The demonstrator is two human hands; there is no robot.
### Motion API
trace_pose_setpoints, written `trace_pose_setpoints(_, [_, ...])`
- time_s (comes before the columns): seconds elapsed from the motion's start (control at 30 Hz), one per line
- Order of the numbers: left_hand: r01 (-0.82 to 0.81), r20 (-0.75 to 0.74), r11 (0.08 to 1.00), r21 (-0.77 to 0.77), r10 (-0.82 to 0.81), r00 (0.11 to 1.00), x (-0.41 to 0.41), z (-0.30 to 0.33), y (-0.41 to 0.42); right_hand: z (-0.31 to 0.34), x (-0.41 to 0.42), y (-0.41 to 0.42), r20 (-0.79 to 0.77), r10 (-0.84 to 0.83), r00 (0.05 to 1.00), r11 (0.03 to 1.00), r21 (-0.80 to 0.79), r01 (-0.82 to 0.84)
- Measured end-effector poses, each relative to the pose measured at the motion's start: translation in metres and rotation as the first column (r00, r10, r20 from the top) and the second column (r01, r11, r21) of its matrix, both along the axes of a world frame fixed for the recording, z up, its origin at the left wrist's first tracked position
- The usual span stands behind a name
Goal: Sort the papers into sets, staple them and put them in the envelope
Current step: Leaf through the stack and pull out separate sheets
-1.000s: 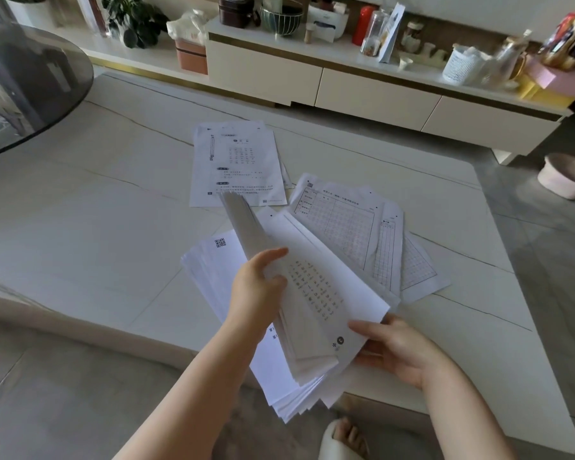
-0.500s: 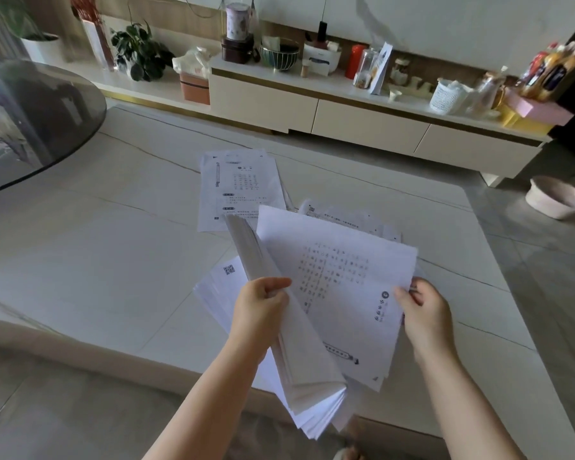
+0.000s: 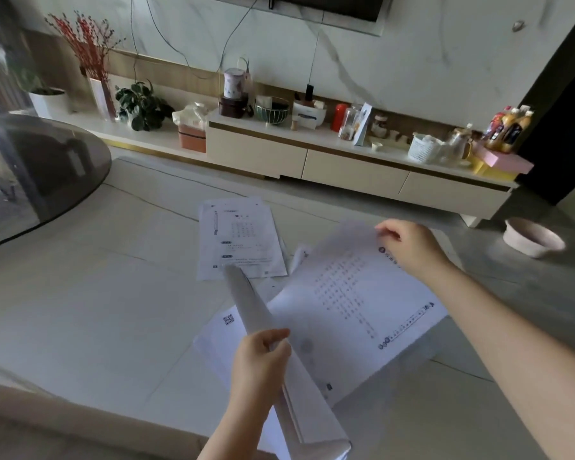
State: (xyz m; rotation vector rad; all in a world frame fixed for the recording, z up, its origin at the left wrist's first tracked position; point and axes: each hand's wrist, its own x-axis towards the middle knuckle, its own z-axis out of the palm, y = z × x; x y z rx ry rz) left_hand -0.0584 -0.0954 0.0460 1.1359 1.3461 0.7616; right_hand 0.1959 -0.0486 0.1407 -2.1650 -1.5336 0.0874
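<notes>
the white marble-look table filled the lower view, and past its far edge ran a long low cabinet against the wall, crowded with jars, bottles and a white basket. a dark round glass tabletop jutted in from the left. a pink basin sat on the floor to the right of the table.

on the table lay a printed sheet, flat and face up, with a few more white sheets partly covered just right of it. nearer the person, a sheet with a qr code lay under the held papers.

the left forearm came up from the bottom edge, wrist roughly straight. the left hand gripped a folded-back bundle of papers, thumb curled over its upper face and fingers wrapped beneath, out of sight. the bundle stood tilted, its far end pointing toward the flat sheet.

the right arm reached in from the lower right, stretched forward over the table. the right hand pinched the far corner of a single page, thumb and curled fingers closed on its edge. that page hung above the table, printed side up, its near edge meeting the bundle beside the left hand.
</notes>
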Motion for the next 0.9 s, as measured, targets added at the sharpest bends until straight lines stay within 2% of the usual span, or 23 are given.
trace_pose_setpoints(0.1, [0.004,0.006,1.000,-0.019,-0.004,1.000,-0.005,-0.004,0.002,-0.015,-0.009,0.041,0.203,0.055,0.978,0.995,-0.094,-0.036])
trace_pose_setpoints(0.23, [-0.002,0.016,0.999,-0.046,0.003,1.000,-0.007,-0.010,0.013,-0.036,-0.038,0.108,0.193,0.169,0.967,0.969,-0.212,-0.127])
trace_pose_setpoints(0.37, [0.008,0.040,0.991,-0.131,-0.003,0.999,-0.001,-0.019,0.019,-0.064,-0.075,0.171,0.210,0.247,0.946,0.947,-0.258,-0.190])
trace_pose_setpoints(0.53, [0.006,0.107,0.984,-0.176,0.013,0.994,0.003,-0.026,0.028,-0.090,-0.105,0.227,0.169,0.268,0.948,0.960,-0.134,-0.247])
trace_pose_setpoints(0.7, [0.014,0.178,0.962,-0.272,0.036,0.983,0.005,-0.027,0.026,-0.115,-0.101,0.199,-0.064,0.391,0.918,0.869,-0.302,-0.391])
trace_pose_setpoints(0.8, [0.002,0.178,0.961,-0.277,0.050,0.983,0.007,-0.027,0.024,-0.140,-0.082,0.140,-0.101,0.442,0.891,0.808,-0.388,-0.444])
trace_pose_setpoints(0.9, [-0.015,0.183,0.965,-0.262,0.065,0.981,0.008,-0.025,0.024,-0.164,-0.070,0.075,-0.037,0.499,0.866,0.803,-0.356,-0.478])
